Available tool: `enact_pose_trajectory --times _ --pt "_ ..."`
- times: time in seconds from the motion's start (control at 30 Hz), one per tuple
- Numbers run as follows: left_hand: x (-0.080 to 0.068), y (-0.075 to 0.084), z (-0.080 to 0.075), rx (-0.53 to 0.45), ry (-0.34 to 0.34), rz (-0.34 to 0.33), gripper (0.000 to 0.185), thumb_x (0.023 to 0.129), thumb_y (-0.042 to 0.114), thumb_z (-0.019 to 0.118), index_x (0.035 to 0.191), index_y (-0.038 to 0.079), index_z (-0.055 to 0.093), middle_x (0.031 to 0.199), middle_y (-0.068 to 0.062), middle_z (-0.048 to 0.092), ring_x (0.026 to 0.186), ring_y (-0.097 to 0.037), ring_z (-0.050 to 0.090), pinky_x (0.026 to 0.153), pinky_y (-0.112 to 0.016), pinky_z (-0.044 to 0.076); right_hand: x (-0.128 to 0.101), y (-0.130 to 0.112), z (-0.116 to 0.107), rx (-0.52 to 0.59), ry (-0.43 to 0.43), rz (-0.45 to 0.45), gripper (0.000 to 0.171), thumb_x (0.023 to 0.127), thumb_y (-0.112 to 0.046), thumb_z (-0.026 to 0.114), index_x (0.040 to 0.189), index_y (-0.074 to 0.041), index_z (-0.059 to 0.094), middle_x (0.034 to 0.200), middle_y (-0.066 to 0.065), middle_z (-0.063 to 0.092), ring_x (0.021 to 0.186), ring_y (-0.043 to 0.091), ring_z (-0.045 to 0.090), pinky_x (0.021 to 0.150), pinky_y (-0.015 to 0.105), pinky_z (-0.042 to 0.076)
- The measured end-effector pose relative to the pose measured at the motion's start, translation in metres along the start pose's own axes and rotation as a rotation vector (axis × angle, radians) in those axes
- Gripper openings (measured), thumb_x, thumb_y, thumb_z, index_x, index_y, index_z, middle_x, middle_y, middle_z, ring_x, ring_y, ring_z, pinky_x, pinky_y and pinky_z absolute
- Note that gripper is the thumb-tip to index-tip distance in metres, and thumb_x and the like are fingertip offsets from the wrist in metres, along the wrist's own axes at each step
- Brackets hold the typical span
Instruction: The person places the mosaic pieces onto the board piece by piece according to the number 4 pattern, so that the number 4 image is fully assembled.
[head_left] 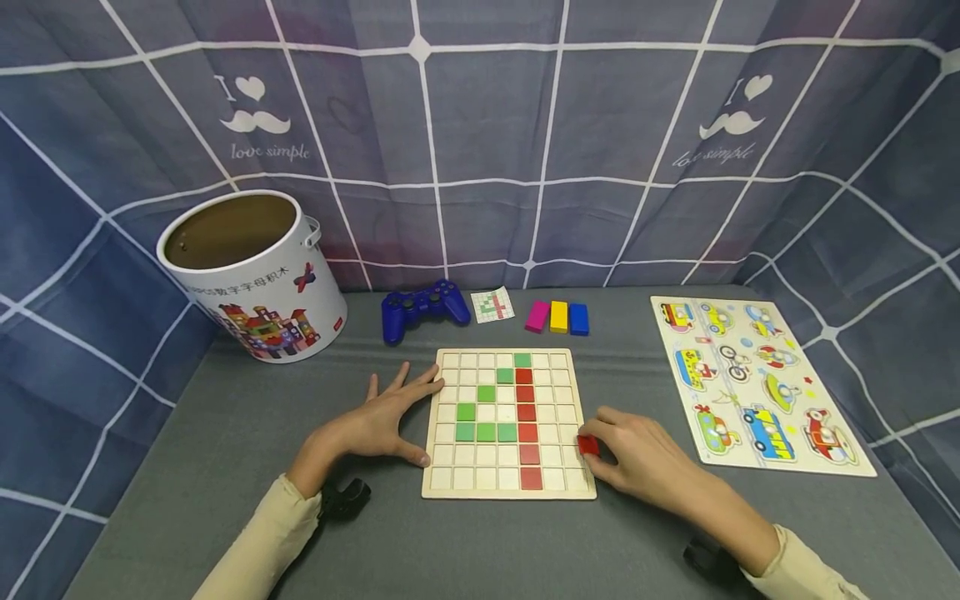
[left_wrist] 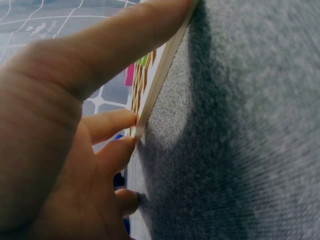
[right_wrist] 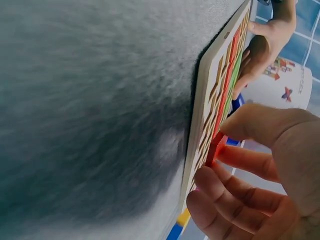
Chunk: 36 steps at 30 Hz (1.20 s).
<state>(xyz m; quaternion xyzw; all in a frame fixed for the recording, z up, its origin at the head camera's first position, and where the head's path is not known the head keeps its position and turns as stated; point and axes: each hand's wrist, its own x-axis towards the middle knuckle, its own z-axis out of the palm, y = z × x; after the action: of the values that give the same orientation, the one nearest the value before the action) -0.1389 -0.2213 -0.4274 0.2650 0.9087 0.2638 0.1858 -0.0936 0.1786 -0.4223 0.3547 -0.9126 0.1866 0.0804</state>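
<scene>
A pale wooden grid board lies flat on the grey table, with green squares on its left part and a column of red squares right of its middle. Spread along the board's left edge is my left hand, its thumb and fingertips touching the rim. My right hand pinches a red block between thumb and fingers at the board's right edge. In the right wrist view, that red block shows close over the grid; whether it touches the board I cannot tell.
Behind the board lie a blue game controller, a small pattern card and magenta, yellow and blue blocks. A white bucket stands at the back left. A vehicle puzzle board lies on the right.
</scene>
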Motion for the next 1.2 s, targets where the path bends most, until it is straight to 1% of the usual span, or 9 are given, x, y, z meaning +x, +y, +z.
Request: enact_pose_trajectory --times 0.27,0.43,0.53,0.73,0.93,1.03,1.2 --pt "0.001 0.000 0.003 0.004 0.002 0.008 0.114 0.068 0.048 0.089 0.160 0.022 0.027 0.168 0.000 0.004 0.149 -0.041 -0.011 0.102 -0.077 -0.014 0.023 -0.004 0.013 0.007 0.021 -0.111 0.019 0.081 -0.014 0.080 0.099 -0.012 0.075 0.088 -0.006 0.058 0.063 0.003 0.044 0.052 0.019 0.037" --pt "0.003 0.001 0.004 0.007 0.005 0.018 0.114 0.068 0.049 0.089 0.160 0.022 0.027 0.168 0.000 0.005 0.149 -0.041 -0.010 0.103 -0.076 -0.013 0.033 -0.007 0.022 0.007 0.023 -0.133 0.014 0.082 -0.013 0.078 0.096 -0.012 0.076 0.084 -0.006 0.058 0.064 0.004 0.045 0.052 0.020 0.039" --pt "0.004 0.002 0.005 0.007 -0.002 0.019 0.114 0.069 0.050 0.088 0.160 0.023 0.026 0.168 0.001 0.005 0.149 -0.040 -0.010 0.103 -0.076 -0.013 0.036 -0.008 0.025 0.006 0.030 -0.127 0.011 0.083 -0.013 0.077 0.094 -0.013 0.077 0.082 -0.005 0.058 0.063 0.005 0.046 0.051 0.020 0.040" --pt "0.005 0.004 0.004 0.016 -0.002 0.011 0.115 0.068 0.049 0.089 0.160 0.023 0.026 0.168 0.001 0.005 0.150 -0.039 -0.010 0.104 -0.075 -0.013 0.036 -0.008 0.024 -0.004 0.029 -0.101 0.012 0.079 -0.010 0.077 0.091 -0.014 0.076 0.080 -0.007 0.055 0.062 0.005 0.045 0.051 0.020 0.039" --pt "0.004 0.002 0.003 0.014 -0.007 0.011 0.115 0.068 0.049 0.089 0.161 0.023 0.025 0.168 0.001 0.005 0.150 -0.039 -0.010 0.104 -0.075 -0.013 0.036 -0.009 0.025 0.008 0.003 -0.095 0.013 0.082 -0.012 0.078 0.095 -0.013 0.077 0.082 -0.005 0.058 0.063 0.004 0.047 0.051 0.019 0.040" --pt "0.004 0.001 0.004 0.008 -0.008 0.011 0.115 0.068 0.049 0.089 0.160 0.023 0.025 0.168 0.001 0.005 0.150 -0.040 -0.010 0.103 -0.076 -0.013 0.036 -0.009 0.024 0.010 -0.007 -0.086 0.016 0.082 -0.015 0.079 0.098 -0.012 0.077 0.084 -0.005 0.059 0.063 0.004 0.046 0.052 0.020 0.041" --pt "0.003 0.001 0.005 0.002 -0.009 0.006 0.115 0.068 0.048 0.090 0.160 0.023 0.026 0.168 0.001 0.005 0.149 -0.040 -0.011 0.103 -0.076 -0.013 0.031 -0.006 0.016 0.007 0.006 -0.021 0.025 0.081 -0.023 0.080 0.103 -0.012 0.076 0.094 -0.004 0.063 0.065 0.004 0.047 0.055 0.022 0.042"
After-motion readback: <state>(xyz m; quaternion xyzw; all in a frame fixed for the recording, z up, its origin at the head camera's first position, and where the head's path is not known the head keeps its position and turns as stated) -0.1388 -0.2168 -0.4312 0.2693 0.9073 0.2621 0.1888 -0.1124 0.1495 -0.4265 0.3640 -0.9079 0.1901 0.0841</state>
